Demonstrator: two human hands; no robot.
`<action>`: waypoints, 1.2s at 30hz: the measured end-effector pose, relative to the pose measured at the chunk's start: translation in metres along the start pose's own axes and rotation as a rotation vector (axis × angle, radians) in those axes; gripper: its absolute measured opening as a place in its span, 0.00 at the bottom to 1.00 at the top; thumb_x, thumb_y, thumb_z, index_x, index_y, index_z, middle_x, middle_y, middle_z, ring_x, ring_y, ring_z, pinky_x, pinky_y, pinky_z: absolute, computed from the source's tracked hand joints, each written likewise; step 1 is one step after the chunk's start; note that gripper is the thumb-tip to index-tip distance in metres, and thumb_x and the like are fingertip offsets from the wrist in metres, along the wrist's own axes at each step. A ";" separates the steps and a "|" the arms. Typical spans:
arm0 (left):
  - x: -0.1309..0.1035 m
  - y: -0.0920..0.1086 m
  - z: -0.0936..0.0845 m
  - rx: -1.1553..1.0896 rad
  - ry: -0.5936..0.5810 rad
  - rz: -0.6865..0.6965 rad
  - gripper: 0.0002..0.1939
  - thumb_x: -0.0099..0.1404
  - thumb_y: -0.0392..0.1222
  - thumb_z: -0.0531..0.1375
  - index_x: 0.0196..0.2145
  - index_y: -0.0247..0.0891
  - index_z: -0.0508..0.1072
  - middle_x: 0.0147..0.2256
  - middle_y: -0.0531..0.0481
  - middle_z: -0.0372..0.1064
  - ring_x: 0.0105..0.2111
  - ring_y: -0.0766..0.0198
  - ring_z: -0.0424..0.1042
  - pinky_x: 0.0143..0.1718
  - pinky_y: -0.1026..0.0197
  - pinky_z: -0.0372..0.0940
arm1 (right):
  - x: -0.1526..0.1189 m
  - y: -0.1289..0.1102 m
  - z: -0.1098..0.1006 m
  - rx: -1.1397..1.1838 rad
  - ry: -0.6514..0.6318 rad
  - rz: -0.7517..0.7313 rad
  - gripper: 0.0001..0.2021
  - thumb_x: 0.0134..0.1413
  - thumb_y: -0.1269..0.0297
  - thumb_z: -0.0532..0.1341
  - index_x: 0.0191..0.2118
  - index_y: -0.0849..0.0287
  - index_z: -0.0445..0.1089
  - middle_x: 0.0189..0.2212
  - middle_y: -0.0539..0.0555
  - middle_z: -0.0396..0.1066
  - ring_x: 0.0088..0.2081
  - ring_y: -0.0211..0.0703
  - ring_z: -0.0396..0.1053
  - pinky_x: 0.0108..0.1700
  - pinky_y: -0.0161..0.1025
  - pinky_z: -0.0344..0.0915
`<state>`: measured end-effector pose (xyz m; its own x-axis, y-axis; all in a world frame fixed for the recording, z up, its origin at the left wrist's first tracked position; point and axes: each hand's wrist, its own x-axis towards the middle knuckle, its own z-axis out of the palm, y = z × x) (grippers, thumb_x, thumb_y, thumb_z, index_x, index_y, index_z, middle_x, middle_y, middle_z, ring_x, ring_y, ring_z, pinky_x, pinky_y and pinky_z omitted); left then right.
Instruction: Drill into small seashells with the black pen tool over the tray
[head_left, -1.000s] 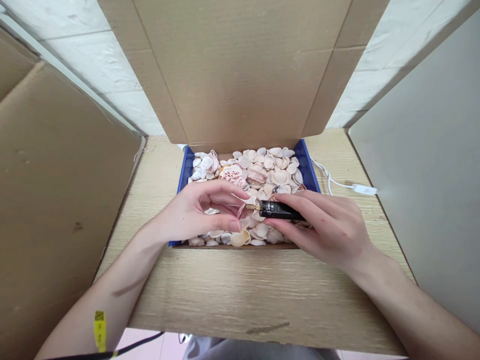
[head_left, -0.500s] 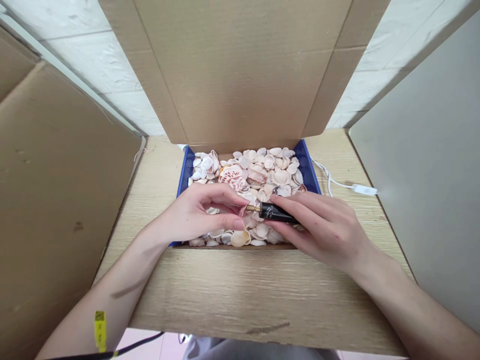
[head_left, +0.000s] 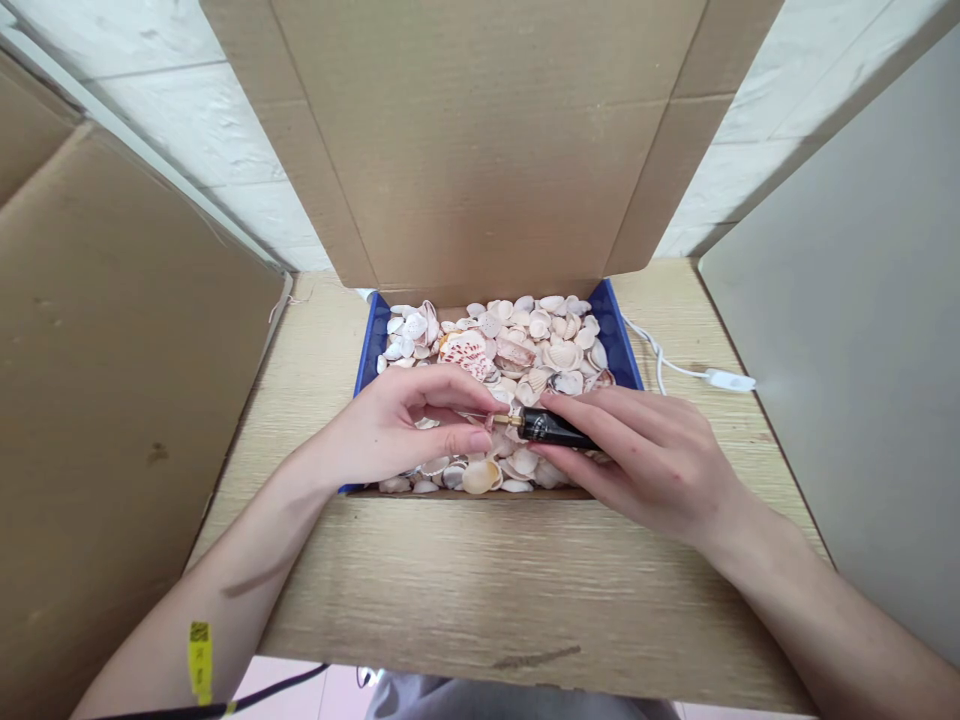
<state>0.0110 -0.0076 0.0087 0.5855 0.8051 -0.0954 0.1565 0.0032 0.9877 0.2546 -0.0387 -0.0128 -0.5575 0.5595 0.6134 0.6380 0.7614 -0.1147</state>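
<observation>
Many pale seashells (head_left: pixel 562 355) fill a blue-sided cardboard box (head_left: pixel 619 335). Over its middle, my left hand (head_left: pixel 409 425) pinches a small pinkish shell (head_left: pixel 490 421) between thumb and fingers. My right hand (head_left: pixel 645 450) is closed round a black pen-like drill (head_left: pixel 555 427), held almost level. Its brass tip (head_left: pixel 510 420) points left and meets the small shell; a thin bit shows between my left thumb and fingers. Behind my left hand lies a larger shell with red speckles (head_left: pixel 465 352).
The box's cardboard lid (head_left: pixel 480 150) stands up at the back. A white cable with an inline switch (head_left: pixel 730 380) lies to the right on the wooden table (head_left: pixel 525 590). Cardboard (head_left: pixel 112 350) stands at the left, a grey panel (head_left: pixel 847 300) at the right.
The thin bit now shows between my left thumb and fingers, and the small shell sits slightly differently at the brass tip. My right hand has hardly moved.
</observation>
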 end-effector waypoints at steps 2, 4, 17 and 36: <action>0.000 0.000 0.001 -0.011 -0.003 -0.016 0.13 0.57 0.34 0.67 0.42 0.36 0.77 0.39 0.48 0.79 0.39 0.63 0.79 0.42 0.62 0.75 | 0.000 0.000 0.000 0.003 -0.002 -0.002 0.13 0.59 0.63 0.63 0.48 0.62 0.68 0.31 0.53 0.76 0.30 0.39 0.74 0.31 0.36 0.69; 0.000 -0.001 0.001 -0.011 0.005 -0.026 0.14 0.57 0.34 0.67 0.42 0.36 0.77 0.42 0.47 0.78 0.41 0.62 0.78 0.44 0.61 0.75 | 0.000 0.000 0.001 0.004 -0.001 -0.002 0.13 0.59 0.63 0.63 0.48 0.62 0.68 0.31 0.53 0.76 0.30 0.39 0.74 0.31 0.36 0.69; 0.000 -0.001 0.002 -0.006 0.006 -0.034 0.10 0.57 0.37 0.68 0.38 0.35 0.76 0.40 0.47 0.79 0.39 0.62 0.78 0.43 0.61 0.75 | 0.002 0.000 -0.001 0.020 -0.009 -0.022 0.13 0.59 0.63 0.63 0.48 0.61 0.67 0.31 0.54 0.77 0.30 0.39 0.74 0.31 0.36 0.70; -0.002 0.000 -0.004 -0.130 0.073 0.026 0.07 0.58 0.33 0.68 0.36 0.33 0.76 0.44 0.44 0.77 0.39 0.64 0.78 0.39 0.65 0.74 | 0.002 0.000 0.000 -0.014 0.026 0.011 0.13 0.57 0.64 0.65 0.45 0.64 0.69 0.31 0.55 0.76 0.29 0.38 0.72 0.30 0.35 0.68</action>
<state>0.0067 -0.0071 0.0089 0.5280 0.8468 -0.0652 0.0348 0.0552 0.9979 0.2537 -0.0375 -0.0117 -0.5368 0.5590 0.6320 0.6514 0.7506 -0.1107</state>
